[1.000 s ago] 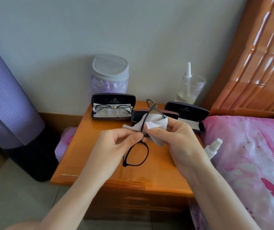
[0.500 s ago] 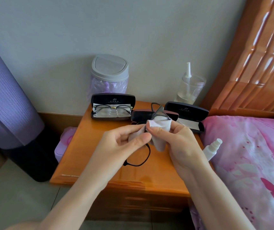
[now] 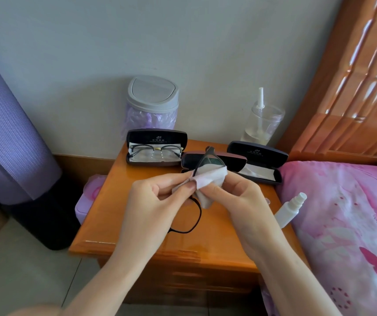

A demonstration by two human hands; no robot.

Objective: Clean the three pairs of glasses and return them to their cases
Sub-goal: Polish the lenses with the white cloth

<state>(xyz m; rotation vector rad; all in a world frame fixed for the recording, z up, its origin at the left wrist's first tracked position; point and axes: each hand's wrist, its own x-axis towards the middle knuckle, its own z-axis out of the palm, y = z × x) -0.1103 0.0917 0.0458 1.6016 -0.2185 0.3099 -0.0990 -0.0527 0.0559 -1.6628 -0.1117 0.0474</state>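
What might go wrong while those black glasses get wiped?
The left hand and right hand grip the glasses and cloth in mid-air; hard rubbing might bend the thin frame, or a slip could drop them onto the nightstand. The spray bottle at the nightstand's edge might get knocked off.

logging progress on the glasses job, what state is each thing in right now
black glasses, out of their case, pinched by left hand
cloth, wrapped round one lens, gripped by right hand
left case, open, gold-bridged glasses inside
middle case, open, inside hidden
right case, open, only a liner inside
bin, lid shut
spray bottle, lying tilted by the bed
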